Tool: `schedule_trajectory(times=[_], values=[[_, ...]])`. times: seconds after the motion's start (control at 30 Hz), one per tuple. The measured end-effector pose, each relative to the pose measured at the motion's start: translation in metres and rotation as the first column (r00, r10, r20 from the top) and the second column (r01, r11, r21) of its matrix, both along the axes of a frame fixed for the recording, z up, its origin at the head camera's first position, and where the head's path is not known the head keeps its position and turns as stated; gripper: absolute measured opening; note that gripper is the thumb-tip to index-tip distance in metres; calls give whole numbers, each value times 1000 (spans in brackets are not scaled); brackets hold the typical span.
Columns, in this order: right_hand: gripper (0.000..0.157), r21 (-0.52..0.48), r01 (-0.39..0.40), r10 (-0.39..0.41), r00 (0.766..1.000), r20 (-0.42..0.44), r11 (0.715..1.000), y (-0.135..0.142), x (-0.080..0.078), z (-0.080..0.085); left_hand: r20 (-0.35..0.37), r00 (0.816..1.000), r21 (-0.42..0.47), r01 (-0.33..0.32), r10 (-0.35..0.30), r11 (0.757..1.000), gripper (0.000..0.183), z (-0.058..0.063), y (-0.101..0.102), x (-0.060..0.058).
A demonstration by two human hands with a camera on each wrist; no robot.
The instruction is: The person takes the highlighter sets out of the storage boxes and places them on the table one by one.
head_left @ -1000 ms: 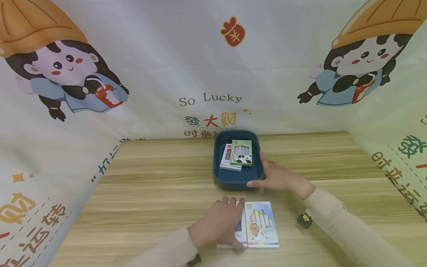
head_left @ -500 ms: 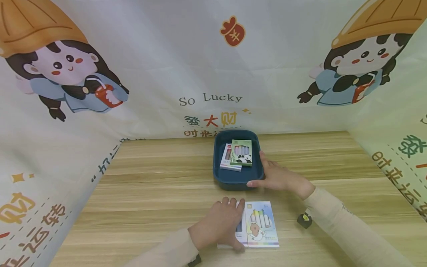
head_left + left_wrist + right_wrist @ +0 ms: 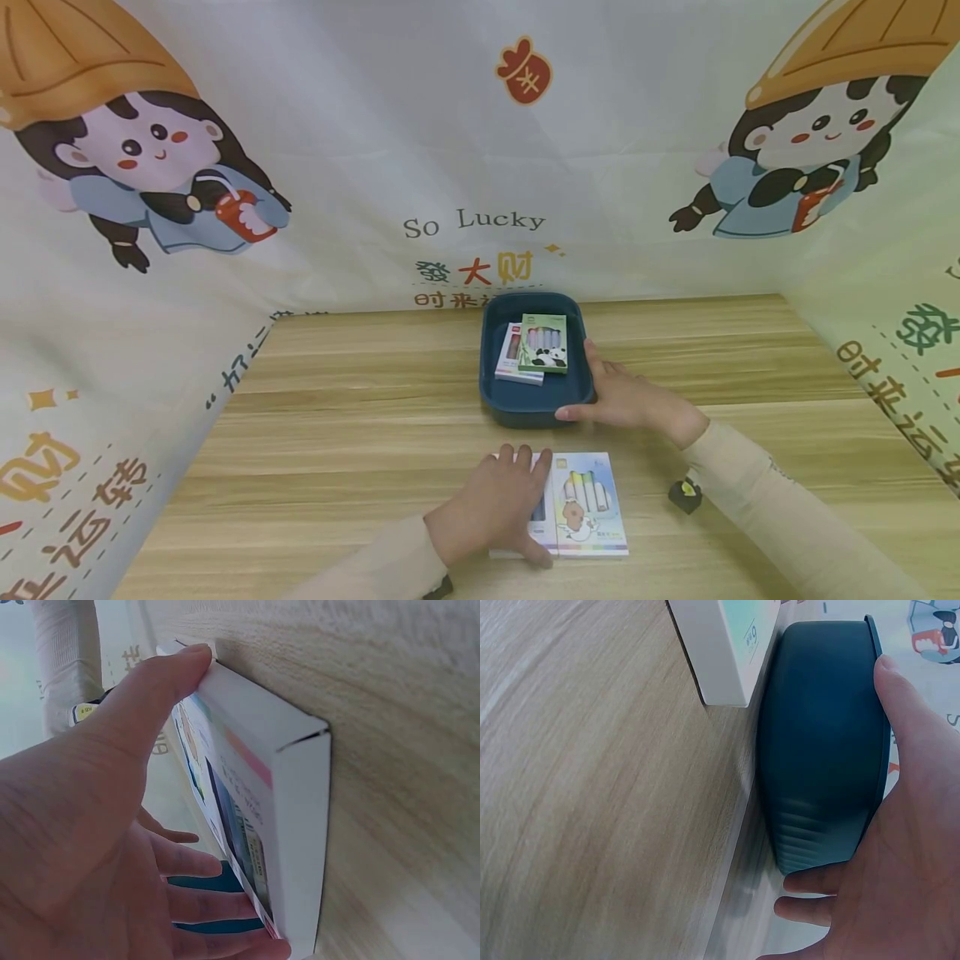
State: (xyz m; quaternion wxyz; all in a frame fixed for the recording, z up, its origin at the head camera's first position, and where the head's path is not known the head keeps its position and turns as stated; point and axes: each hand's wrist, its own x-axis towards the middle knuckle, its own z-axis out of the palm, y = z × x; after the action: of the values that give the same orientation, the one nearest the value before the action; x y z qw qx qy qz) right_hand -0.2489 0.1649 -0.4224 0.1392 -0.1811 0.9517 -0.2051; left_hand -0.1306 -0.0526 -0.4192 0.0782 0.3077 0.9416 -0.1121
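Note:
In the head view my left hand (image 3: 491,507) lies over the left of two flat white marker boxes. Its thumb touches the near edge by the seam, and its fingers bend over the far edge. The covered marker box (image 3: 247,817) shows a dark window in the left wrist view. Flush against it lies the right marker box (image 3: 591,504), printed with pens and a cartoon animal. My right hand (image 3: 633,404) holds the near right corner of a dark blue plastic bin (image 3: 821,742), thumb on the front rim, fingers along the right side.
Inside the bin, a green panda marker box (image 3: 543,343) partly overlaps a white box (image 3: 517,375). The wooden table (image 3: 337,417) is enclosed behind and at both sides by a printed cloth (image 3: 360,125).
Almost nothing differs. My left hand and the covered marker box have shifted very slightly; my right hand stays at the bin.

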Motion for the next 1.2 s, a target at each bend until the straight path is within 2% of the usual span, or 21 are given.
schedule_trajectory(times=[0.3, 0.57, 0.83, 1.03, 1.2], values=[[128, -6, -4, 4, 1000, -13, 1000, 0, 1, 2, -17, 1000, 7, 1, -1, 1000, 121, -3, -1, 1], [127, -2, -4, 4, 1000, -4, 1000, -1, 1, 3, 107, 992, 46, -75, 70, 996, 125, 0, -2, 0], [128, 2, -8, 8, 1000, -4, 1000, 0, 1, 4, 94, 993, 55, -72, 67, 996, 122, 9, -3, 1], [128, 4, -10, 10, 1000, -6, 1000, 0, 1, 4, 152, 985, 77, -91, 78, 993, 119, 13, -4, -2], [127, 1, -7, 7, 1000, -2, 1000, -1, 2, 5, 182, 979, 88, -106, 88, 990, 118, 12, -5, -4]])
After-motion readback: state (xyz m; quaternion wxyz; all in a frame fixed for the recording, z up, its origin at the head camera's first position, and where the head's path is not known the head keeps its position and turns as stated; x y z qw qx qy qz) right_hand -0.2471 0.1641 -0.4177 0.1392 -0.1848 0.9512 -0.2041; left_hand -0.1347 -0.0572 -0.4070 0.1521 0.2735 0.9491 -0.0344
